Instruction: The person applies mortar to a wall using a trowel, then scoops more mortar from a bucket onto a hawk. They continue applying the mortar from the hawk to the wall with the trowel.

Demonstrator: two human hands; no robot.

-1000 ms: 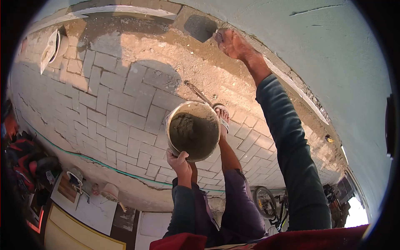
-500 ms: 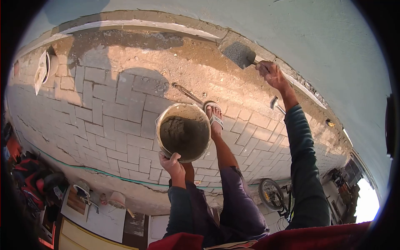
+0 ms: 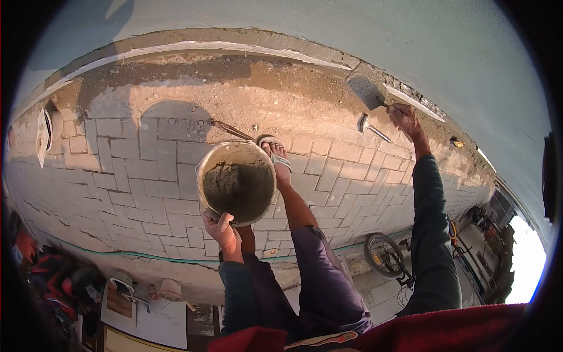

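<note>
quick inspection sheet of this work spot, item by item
surface: brick paving below, with a sandy strip along the wall.
job's things: pan of mortar, partly full; trowel, blade up at the wall's ledge.
clutter: hammer lying on the paving; white object at far left, unclear what it is.
hands: left hand grips the pan's rim; right hand grips the trowel's handle.
cables: thin green line along the paving's edge, hose or cord, cannot tell.
surroundings: bicycle at lower right; the person's sandalled foot beside the pan.
</note>
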